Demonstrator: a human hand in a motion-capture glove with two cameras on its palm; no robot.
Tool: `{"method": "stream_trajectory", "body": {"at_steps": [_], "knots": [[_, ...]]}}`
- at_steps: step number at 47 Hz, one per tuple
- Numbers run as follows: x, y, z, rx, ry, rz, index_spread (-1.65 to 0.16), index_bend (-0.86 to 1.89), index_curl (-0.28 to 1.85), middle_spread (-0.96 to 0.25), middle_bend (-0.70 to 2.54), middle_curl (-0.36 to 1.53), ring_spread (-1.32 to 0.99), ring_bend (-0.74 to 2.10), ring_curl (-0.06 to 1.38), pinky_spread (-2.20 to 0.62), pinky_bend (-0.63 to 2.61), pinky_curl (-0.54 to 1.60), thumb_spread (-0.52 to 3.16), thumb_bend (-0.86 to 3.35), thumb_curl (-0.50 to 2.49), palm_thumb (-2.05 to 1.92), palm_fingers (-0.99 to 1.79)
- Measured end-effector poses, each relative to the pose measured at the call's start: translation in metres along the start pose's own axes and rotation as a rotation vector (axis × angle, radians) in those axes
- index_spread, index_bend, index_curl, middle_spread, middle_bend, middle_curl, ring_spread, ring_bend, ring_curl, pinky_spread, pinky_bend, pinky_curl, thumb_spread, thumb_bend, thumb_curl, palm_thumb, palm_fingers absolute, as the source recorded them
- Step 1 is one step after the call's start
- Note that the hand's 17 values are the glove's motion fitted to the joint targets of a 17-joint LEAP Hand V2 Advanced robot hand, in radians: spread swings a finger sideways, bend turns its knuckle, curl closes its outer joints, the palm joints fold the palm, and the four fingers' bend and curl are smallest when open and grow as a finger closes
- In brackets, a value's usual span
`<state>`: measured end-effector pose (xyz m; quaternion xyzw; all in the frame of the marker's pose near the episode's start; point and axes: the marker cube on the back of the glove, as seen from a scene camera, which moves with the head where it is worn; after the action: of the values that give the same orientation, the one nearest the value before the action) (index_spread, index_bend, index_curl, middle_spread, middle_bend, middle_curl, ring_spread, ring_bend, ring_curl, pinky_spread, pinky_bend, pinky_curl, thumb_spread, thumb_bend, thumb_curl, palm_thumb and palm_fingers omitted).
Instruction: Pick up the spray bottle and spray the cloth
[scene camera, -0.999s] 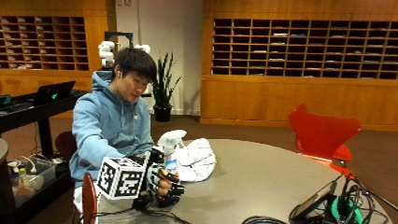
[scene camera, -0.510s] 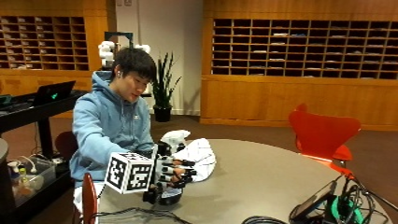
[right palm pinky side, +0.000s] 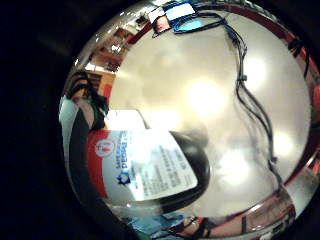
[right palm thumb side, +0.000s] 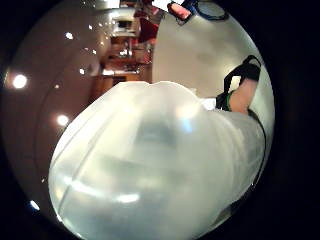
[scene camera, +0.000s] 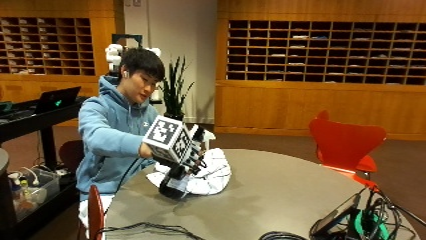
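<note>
While the right hand's (scene camera: 190, 156) fingers grip the spray bottle (scene camera: 174, 181) beside the cloth (scene camera: 208, 172), bare table (scene camera: 286, 192) stretches beyond.

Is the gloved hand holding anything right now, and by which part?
Yes: the gloved right hand grips the spray bottle around its upper part, near the white sprayer head, and holds it lifted beside the white cloth.

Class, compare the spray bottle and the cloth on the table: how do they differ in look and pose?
The spray bottle is rigid, dark at the base, with a printed label; the cloth is soft, white and crumpled. The bottle is tilted in the gloved right hand, while the cloth lies in a heap on the table. Both sit close together near the table's edge by the person.
</note>
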<state>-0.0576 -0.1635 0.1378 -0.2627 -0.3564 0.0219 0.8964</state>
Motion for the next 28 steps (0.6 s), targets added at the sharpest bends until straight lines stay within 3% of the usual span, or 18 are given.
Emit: {"method": "stream_trajectory", "body": {"at_steps": [19,28], "knots": [[-0.105,0.023,0.015,-0.218,0.811,0.11,-0.19,0.29,0.46,-0.14,0.47,0.45,-0.2,0.5,0.4,-0.22,0.31,0.36,0.27,-0.04,0.66,0.99,1.37],[-0.13,0.023,0.032,-0.258,1.055,0.146,-0.19,0.3,0.48,-0.14,0.48,0.46,-0.2,0.51,0.4,-0.23,0.32,0.36,0.22,-0.04,0.69,0.98,1.36]]}}
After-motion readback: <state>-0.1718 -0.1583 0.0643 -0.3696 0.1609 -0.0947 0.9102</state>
